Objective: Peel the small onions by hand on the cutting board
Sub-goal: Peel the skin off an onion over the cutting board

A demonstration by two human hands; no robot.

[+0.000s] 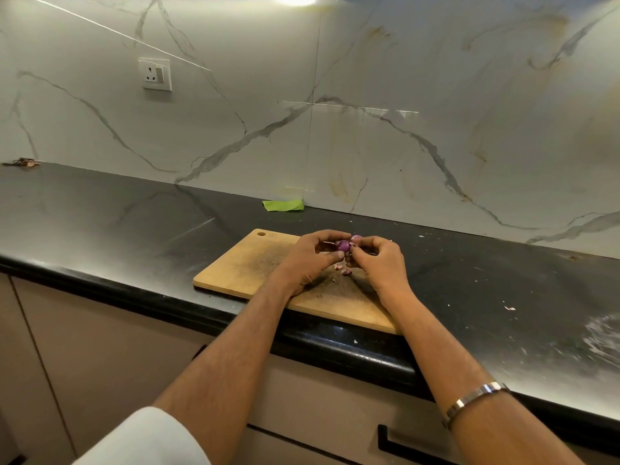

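**Small purple onion held over wooden board**

Small round purple onion [343, 245], glossy and smooth-skinned, gripped between thumb and curled fingers of the left hand [310, 258], raised just above the far part of the rectangular pale wooden cutting board [241, 263]. Pinched at its right side by the fingertips of the right hand [379, 260], fingers bent inward and close together. Second small purple onion [356, 237] just behind the first, half hidden by the right fingers; cannot tell whether held or lying on the board.

Torn scraps of papery pink-purple peel [345, 271] scattered on the board right below the hands. Board flat, thin, rounded at the corners, pierced by a small round hole [261, 233] at its far left corner, darkened and scuffed through the middle, set at an angle near the front edge of the polished black stone countertop [117, 223]. Counter surface shiny, streaked with pale smears at the right and dotted with tiny light flecks.

Crumpled bright green cloth-like scrap [283, 205] against the foot of the glossy white marble-patterned wall [369, 78], grey and ochre veins running across it. White square wall socket [155, 74] mounted at upper left. Plain silver metal bangle [476, 397] round the right forearm; white fabric sleeve [147, 437] at the left elbow. Matte beige cabinet fronts [100, 347] below, with a slim black bar handle [412, 446].
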